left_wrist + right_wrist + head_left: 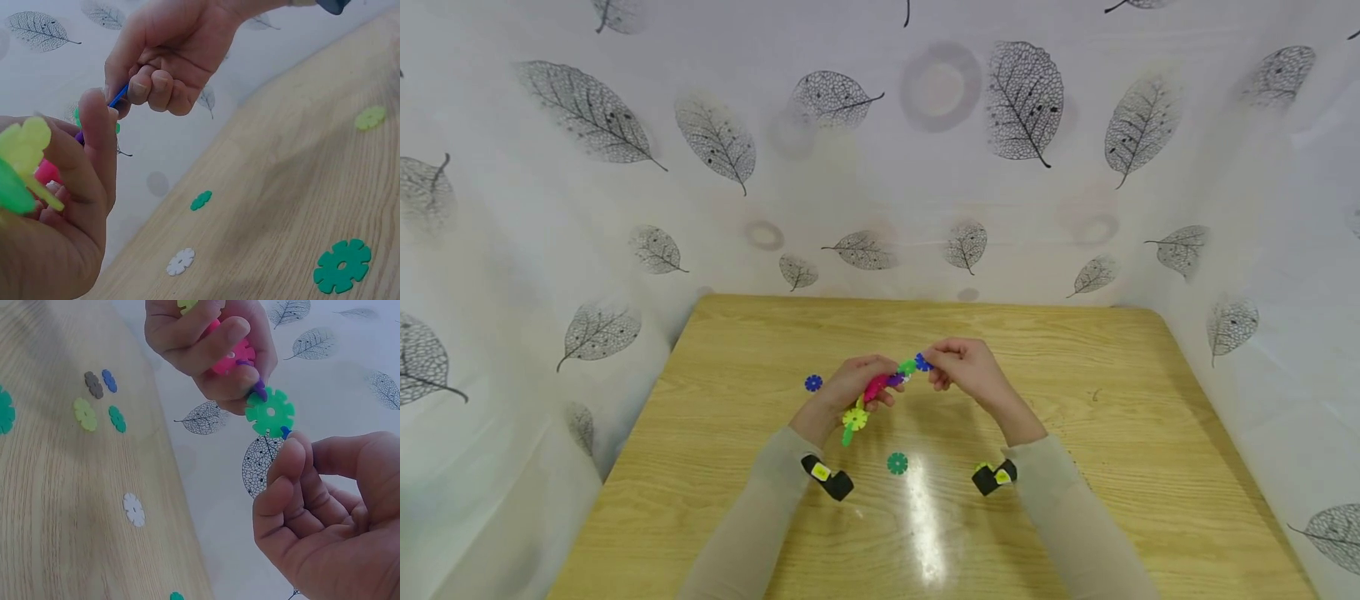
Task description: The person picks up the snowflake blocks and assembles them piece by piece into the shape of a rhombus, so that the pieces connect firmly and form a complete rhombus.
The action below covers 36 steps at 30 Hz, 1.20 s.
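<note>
Chain of flower-shaped discs [876, 387] above the wooden table [1075, 400]
Over the table, the left hand [846, 387] grips the chain; the right hand [970, 368] pinches a blue disc [923, 362] against the green disc's [257, 414] edge.

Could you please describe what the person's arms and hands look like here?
The left arm has a long, pale beige fabric sleeve, and the right arm a matching pale beige fabric sleeve. Each wrist carries a small, angular black device, left and right, marked with a bright yellow label. The left hand and right hand wear no gloves.
</note>
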### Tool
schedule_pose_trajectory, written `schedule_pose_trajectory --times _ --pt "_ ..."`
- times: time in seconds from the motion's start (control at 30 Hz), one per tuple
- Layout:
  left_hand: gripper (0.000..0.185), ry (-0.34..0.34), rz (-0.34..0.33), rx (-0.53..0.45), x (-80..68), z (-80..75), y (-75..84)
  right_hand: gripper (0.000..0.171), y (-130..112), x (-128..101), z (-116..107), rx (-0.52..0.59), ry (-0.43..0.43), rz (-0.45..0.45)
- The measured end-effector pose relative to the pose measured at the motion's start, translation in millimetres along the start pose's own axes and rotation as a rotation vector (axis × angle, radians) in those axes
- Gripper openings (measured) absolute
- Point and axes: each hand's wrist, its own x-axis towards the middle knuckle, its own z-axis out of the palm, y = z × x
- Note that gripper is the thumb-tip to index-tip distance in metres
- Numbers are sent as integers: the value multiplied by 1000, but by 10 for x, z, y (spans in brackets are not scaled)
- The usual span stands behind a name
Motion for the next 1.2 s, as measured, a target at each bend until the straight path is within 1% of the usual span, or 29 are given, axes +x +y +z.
schedule_pose_trajectory --times 0.17,0.43,0.67,0.9,1.2 --pt "30 -11 17 26 -10 -7 2 23 -9 -3 25 -5 2 4" --pt "25 51 3 10 7 8 -20 26 -10 0 96 3 -8 7" --pt "24 75 12 -3 11 13 -34 25 -10 4 115 -10 -5 -1" --pt "25 41 22 -21 33 -5 -95 25 38 -5 89 15 -5 3" --pt "27 -13 38 -36 12 -10 -102 28 71 15 100 12 -16 7"
